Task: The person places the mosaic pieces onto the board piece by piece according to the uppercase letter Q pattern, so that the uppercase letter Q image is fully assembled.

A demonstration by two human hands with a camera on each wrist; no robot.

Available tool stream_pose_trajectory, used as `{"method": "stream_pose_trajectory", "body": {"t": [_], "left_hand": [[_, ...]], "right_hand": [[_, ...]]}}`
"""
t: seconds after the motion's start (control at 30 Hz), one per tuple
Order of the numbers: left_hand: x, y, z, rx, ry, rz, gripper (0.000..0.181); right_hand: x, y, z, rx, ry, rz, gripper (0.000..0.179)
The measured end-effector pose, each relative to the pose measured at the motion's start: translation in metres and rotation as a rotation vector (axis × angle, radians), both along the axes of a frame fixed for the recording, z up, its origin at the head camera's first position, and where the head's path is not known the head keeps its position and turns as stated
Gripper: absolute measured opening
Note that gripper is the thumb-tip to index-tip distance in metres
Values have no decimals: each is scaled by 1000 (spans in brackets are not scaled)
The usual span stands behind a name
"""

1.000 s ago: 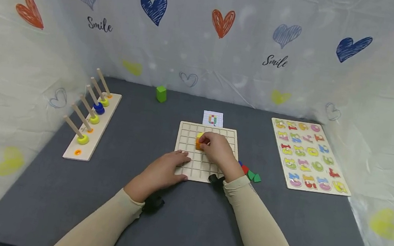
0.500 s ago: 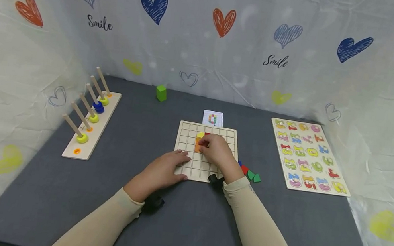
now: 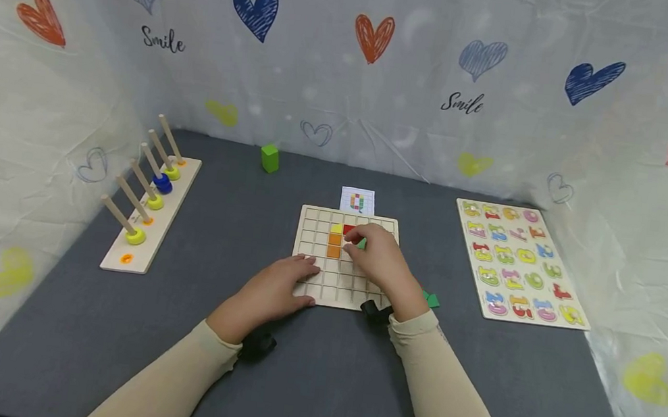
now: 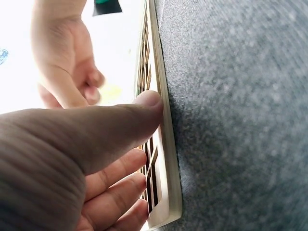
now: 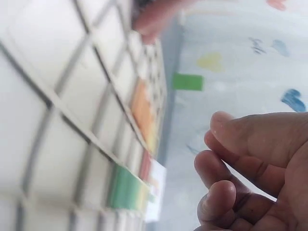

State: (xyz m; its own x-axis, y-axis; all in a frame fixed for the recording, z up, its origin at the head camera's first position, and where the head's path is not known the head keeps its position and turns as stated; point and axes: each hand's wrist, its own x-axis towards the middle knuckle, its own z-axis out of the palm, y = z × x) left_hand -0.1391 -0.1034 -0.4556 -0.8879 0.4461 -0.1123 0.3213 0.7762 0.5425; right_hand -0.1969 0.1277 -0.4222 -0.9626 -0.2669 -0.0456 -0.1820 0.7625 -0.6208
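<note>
A wooden grid board (image 3: 337, 294) lies flat on the table. Set into its cells are a yellow tile (image 3: 337, 228), two orange tiles (image 3: 334, 246), a red tile (image 3: 347, 228) and green tiles (image 5: 126, 186), partly hidden by a hand in the head view. My left hand (image 3: 276, 289) rests on the board's near left corner, its thumb (image 4: 147, 103) at the edge and fingers spread over the grid. Above the right half of the board is my right hand (image 3: 382, 258), fingers loosely bent, with nothing between thumb and fingertips in the right wrist view.
Behind the board lies a card (image 3: 357, 201) with a coloured tile pattern. Loose green pieces (image 3: 431, 300) sit right of the board. A peg stand (image 3: 148, 253) with rings is at left, a green block (image 3: 269, 159) at the back, a puzzle board (image 3: 524, 262) at right.
My right hand has let go of the lower orange tile and moved right, uncovering the orange, red and green tiles. The left hand has stayed on the board.
</note>
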Motion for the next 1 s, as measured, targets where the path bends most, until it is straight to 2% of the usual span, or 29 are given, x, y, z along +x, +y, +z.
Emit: {"method": "stream_pose_trajectory", "body": {"t": [0.13,0.2,0.37,0.5,0.6,0.73,1.0], "left_hand": [[1,-1,2,-2,-16,7,61],[1,-1,2,-5,-19,10,61],[0,-1,2,-19,-25,15,62],[1,0,2,-14,-32,18,62],[2,0,2,-16,-31,24,62],[3,0,2,-16,-23,28,62],[2,0,3,1,-19,18,61]], "right_hand": [[8,26,16,-16,42,-35,20],[12,44,18,-9,51,-65,21],[23,92,12,47,0,-124,27],[37,118,1,124,-58,-122,32],[46,126,-10,170,-81,-112,31],[55,130,-22,188,-65,-126,25],[62,128,-28,206,-54,-177,18]]}}
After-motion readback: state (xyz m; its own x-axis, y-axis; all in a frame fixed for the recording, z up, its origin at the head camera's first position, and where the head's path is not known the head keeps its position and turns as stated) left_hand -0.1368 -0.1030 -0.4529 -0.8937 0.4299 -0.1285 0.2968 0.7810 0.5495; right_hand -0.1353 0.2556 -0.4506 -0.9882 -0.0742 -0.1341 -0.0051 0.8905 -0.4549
